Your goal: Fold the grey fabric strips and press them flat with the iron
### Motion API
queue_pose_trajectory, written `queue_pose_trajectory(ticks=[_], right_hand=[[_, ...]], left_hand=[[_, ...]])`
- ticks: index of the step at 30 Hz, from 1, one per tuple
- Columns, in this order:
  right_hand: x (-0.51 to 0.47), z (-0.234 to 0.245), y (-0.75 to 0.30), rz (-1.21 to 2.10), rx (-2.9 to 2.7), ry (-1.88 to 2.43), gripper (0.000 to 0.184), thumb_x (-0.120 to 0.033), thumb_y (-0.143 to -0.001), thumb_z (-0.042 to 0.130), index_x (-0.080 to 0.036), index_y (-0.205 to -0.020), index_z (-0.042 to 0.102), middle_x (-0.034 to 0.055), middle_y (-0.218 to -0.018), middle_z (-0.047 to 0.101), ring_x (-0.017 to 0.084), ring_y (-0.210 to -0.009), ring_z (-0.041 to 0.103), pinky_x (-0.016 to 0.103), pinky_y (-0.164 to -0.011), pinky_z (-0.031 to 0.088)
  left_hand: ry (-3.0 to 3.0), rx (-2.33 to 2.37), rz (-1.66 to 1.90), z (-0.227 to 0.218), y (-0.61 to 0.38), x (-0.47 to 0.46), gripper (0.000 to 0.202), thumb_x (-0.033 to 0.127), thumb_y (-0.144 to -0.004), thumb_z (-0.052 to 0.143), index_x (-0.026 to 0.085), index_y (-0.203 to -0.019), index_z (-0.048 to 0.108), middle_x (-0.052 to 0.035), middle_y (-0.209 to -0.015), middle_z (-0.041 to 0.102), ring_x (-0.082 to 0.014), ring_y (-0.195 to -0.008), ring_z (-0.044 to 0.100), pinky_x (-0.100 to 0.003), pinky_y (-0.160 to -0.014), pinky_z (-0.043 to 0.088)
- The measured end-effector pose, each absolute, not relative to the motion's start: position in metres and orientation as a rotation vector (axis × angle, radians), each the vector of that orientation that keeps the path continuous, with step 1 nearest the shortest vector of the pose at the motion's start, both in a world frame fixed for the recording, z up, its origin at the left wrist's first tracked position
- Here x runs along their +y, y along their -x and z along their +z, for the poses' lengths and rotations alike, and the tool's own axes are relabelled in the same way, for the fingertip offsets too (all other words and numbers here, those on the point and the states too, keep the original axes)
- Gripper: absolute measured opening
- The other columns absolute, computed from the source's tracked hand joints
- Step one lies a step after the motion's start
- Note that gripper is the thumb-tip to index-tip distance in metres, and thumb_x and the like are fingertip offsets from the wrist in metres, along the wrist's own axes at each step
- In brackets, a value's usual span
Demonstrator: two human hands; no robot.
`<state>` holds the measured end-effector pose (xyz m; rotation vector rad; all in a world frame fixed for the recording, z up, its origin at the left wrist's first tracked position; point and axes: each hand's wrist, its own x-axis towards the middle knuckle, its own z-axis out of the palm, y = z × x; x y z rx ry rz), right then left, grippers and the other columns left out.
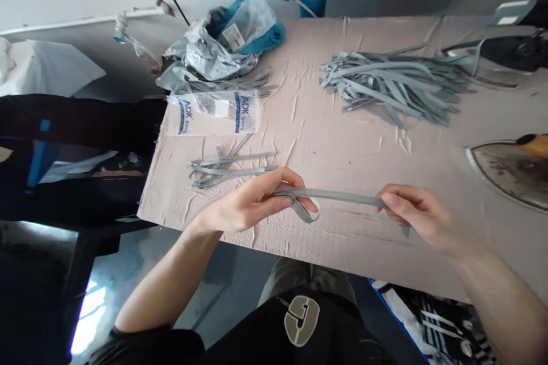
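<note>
A narrow grey zipper (342, 195) is stretched nearly level between my two hands, above the table. My left hand (257, 197) pinches it between thumb and fingers, and a loop of its length hangs below those fingertips. At the other end my right hand (415, 214) has its fingers closed on the zipper, with a short grey tail showing under them. Left of centre, beyond my left hand, a few more grey zippers (231, 168) lie loosely on the table. A big heap of similar zippers (394, 82) rests farther back on the right.
Padded, wrinkled cloth covers the table (317, 151). A clear printed plastic bag (214, 113) lies at the left, before a crumpled silver and blue bag (226, 40). An iron (514, 171) stands at the right edge, and a dark metal tool (509, 51) lies behind it.
</note>
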<state>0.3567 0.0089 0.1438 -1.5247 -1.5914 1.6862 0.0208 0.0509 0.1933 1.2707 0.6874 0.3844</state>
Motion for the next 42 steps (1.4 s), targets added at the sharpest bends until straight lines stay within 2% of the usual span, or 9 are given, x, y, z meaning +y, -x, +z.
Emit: queue_pose_trajectory(ticks=[3, 7, 16, 23, 26, 31, 36, 39, 42], right_hand=[[0.007, 0.149, -0.364, 1.654, -1.606, 1.569, 0.048, -0.065, -0.091, 0.06, -0.02, -0.074, 0.064, -0.003, -0.06, 0.04, 0.01, -0.055, 0.035, 0.026, -0.05, 0.027], [0.006, 0.153, -0.37, 1.662, -1.649, 1.564, 0.044, -0.063, -0.089, 0.063, -0.021, -0.075, 0.064, -0.0023, -0.063, 0.046, 0.009, -0.057, 0.038, 0.025, -0.051, 0.03], [-0.012, 0.137, -0.374, 1.818, -1.717, 1.596, 0.039, -0.057, -0.092, 0.061, -0.019, -0.084, 0.067, -0.0012, -0.073, 0.056, 0.011, -0.067, 0.047, 0.025, -0.062, 0.035], [-0.058, 0.136, -0.389, 2.148, -1.488, 1.666, 0.04, -0.058, -0.091, 0.061, -0.018, -0.085, 0.065, -0.0021, -0.07, 0.05, 0.011, -0.066, 0.041, 0.026, -0.062, 0.032], [-0.075, 0.137, -0.404, 2.162, -1.385, 1.725, 0.04, -0.058, -0.09, 0.062, -0.018, -0.084, 0.064, -0.0031, -0.068, 0.046, 0.011, -0.065, 0.039, 0.025, -0.061, 0.031], [-0.053, 0.113, -0.426, 1.787, -1.606, 1.751, 0.04, -0.055, -0.094, 0.053, -0.018, -0.085, 0.065, 0.0016, -0.077, 0.061, 0.014, -0.07, 0.053, 0.027, -0.066, 0.043], [0.005, 0.059, -0.439, 1.191, -1.984, 1.843, 0.028, -0.035, -0.092, 0.048, -0.018, -0.077, 0.064, 0.0051, -0.081, 0.065, 0.015, -0.072, 0.059, 0.03, -0.071, 0.048], [0.02, 0.033, -0.443, 0.97, -2.008, 1.955, 0.024, -0.027, -0.091, 0.048, -0.018, -0.074, 0.063, 0.0085, -0.086, 0.065, 0.02, -0.085, 0.06, 0.036, -0.084, 0.049], [0.01, 0.023, -0.442, 0.73, -1.972, 2.06, 0.022, -0.026, -0.093, 0.049, -0.016, -0.094, 0.07, 0.0148, -0.106, 0.066, 0.029, -0.106, 0.059, 0.049, -0.099, 0.046]], left_hand=[[-1.278, 0.701, 0.362, 0.193, -0.022, 0.051, 0.016, 0.02, -0.105, 0.046, 0.016, -0.12, 0.052, -0.0167, -0.118, 0.075, -0.0234, -0.111, 0.072, -0.044, -0.096, 0.056], [-1.263, 0.731, 0.33, 0.187, -0.02, 0.052, 0.017, 0.024, -0.106, 0.047, 0.015, -0.118, 0.053, -0.016, -0.114, 0.076, -0.023, -0.107, 0.073, -0.043, -0.094, 0.056], [-1.274, 0.879, 0.347, 0.158, -0.018, 0.054, 0.019, 0.032, -0.101, 0.057, 0.015, -0.095, 0.062, -0.0049, -0.081, 0.07, -0.0135, -0.075, 0.066, -0.028, -0.07, 0.051], [-1.16, 1.039, 0.206, 0.152, 0.024, 0.019, 0.025, 0.042, -0.098, 0.06, 0.019, -0.089, 0.064, -0.0035, -0.075, 0.069, -0.0154, -0.07, 0.065, -0.029, -0.067, 0.052], [-1.166, 1.099, 0.133, 0.157, 0.03, 0.009, 0.027, 0.044, -0.099, 0.058, 0.02, -0.089, 0.065, -0.0041, -0.076, 0.07, -0.0169, -0.071, 0.066, -0.029, -0.067, 0.053], [-1.389, 1.167, 0.06, 0.136, -0.007, 0.04, 0.025, 0.043, -0.097, 0.055, 0.021, -0.089, 0.062, -0.0016, -0.074, 0.068, -0.0162, -0.07, 0.064, -0.028, -0.067, 0.05], [-1.738, 1.411, -0.002, 0.076, -0.066, 0.093, 0.013, 0.03, -0.093, 0.048, 0.021, -0.093, 0.058, -0.002, -0.078, 0.07, -0.0179, -0.074, 0.067, -0.029, -0.073, 0.049], [-1.937, 1.553, -0.205, 0.05, -0.088, 0.109, 0.019, 0.028, -0.094, 0.046, 0.022, -0.105, 0.061, -0.0059, -0.086, 0.074, -0.0226, -0.081, 0.071, -0.031, -0.074, 0.048], [-2.082, 1.603, -0.38, 0.041, -0.094, 0.112, 0.027, 0.028, -0.096, 0.044, 0.022, -0.114, 0.063, -0.0089, -0.091, 0.075, -0.0272, -0.087, 0.072, -0.034, -0.077, 0.048]])
